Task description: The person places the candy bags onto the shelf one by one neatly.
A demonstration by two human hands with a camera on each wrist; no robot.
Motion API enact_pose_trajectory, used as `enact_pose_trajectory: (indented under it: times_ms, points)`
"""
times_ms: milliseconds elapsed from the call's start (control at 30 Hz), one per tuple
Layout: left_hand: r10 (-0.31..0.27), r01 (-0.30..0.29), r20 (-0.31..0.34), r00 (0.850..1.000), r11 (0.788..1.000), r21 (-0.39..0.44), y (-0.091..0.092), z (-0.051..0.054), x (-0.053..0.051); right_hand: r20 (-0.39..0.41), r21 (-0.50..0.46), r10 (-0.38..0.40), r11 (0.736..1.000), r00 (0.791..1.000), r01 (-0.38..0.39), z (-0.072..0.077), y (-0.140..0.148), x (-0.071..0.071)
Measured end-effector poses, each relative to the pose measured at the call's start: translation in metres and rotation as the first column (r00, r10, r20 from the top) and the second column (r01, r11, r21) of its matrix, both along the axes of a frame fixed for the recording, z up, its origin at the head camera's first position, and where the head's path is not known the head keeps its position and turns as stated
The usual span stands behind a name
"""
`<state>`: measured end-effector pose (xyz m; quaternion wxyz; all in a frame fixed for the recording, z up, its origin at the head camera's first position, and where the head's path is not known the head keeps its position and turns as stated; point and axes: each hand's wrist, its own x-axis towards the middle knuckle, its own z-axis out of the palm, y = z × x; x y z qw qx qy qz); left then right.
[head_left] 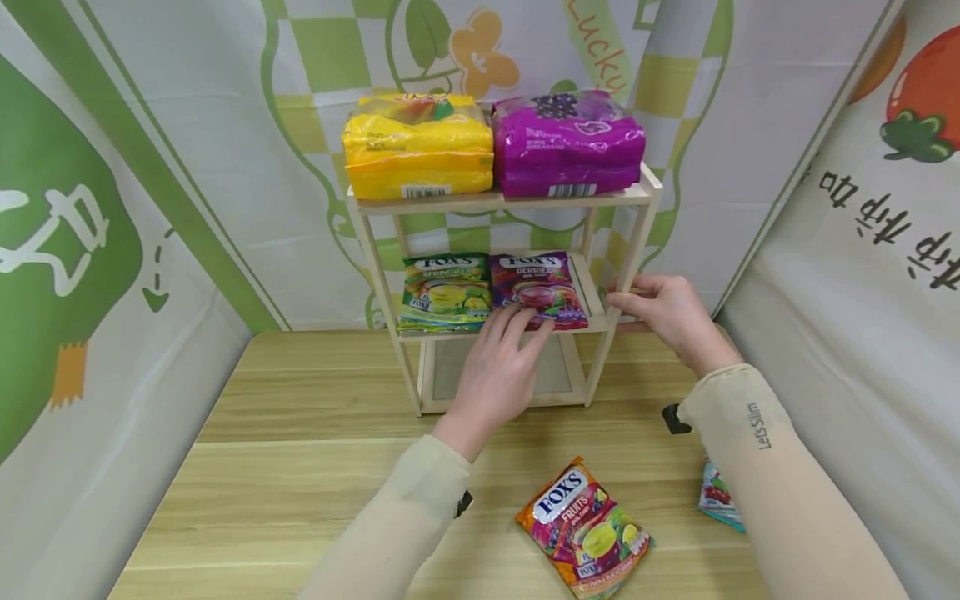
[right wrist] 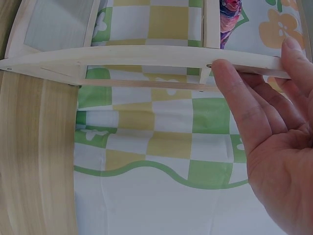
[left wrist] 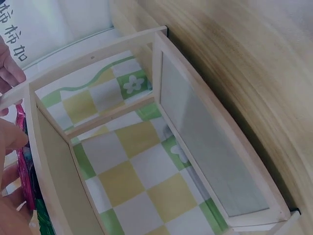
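A wooden rack (head_left: 498, 202) holds a yellow bag (head_left: 418, 150) and a purple bag (head_left: 567, 146) on top. Its middle shelf carries a green Springtea-like Fox's packet (head_left: 446, 292) and a purple Berries packet (head_left: 538, 283), side by side. My left hand (head_left: 498, 367) rests its fingers on the lower front of the Berries packet, fingers slightly bent. With thumb and fingers, my right hand (head_left: 671, 317) holds the rack's right front post (right wrist: 146, 56); some of its fingers are hidden behind the post in the head view.
An orange Fox's Fruits packet (head_left: 585, 529) lies on the wooden table (head_left: 300, 500) in front of the rack. A teal packet (head_left: 720, 498) is partly covered by my right sleeve. Printed cloth walls stand behind and at both sides.
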<state>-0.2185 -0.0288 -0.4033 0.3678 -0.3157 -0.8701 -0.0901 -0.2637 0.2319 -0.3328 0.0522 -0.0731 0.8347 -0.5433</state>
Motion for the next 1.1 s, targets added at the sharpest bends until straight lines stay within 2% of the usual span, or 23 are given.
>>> enact_pose_trajectory:
  times_ms: [167, 533, 733, 900, 1000, 1100]
  points:
    - [-0.024, 0.024, -0.004, 1.000, 0.999, 0.029, -0.004, -0.003, 0.007, -0.003, -0.001, 0.001, 1.000, 1.000, -0.001, -0.001, 0.000, -0.001]
    - [-0.011, 0.011, 0.045, 0.999, 1.000, 0.011, -0.012, -0.012, 0.025, 0.007, -0.003, 0.000, 1.000, 1.000, 0.000, 0.000, 0.000, 0.000]
    - [-0.003, 0.002, 0.114, 0.993, 1.000, 0.005, -0.014, -0.022, 0.034, 0.011, -0.001, -0.002, 1.000, 1.000, 0.002, 0.000, 0.000, 0.001]
    - [0.037, -0.032, 0.207, 0.978, 0.999, -0.030, -0.015, -0.034, 0.040, 0.013, 0.000, -0.002, 1.000, 1.000, 0.002, 0.001, 0.000, 0.001]
    - [0.068, -0.055, 0.272, 0.960, 0.997, -0.055, -0.016, -0.041, 0.044, 0.012, 0.001, -0.003, 1.000, 1.000, 0.003, 0.000, 0.000, 0.001]
    - [0.096, -0.076, 0.344, 0.934, 0.995, -0.071, -0.016, -0.047, 0.048, 0.012, 0.000, -0.004, 1.000, 1.000, 0.004, 0.000, 0.000, 0.001]
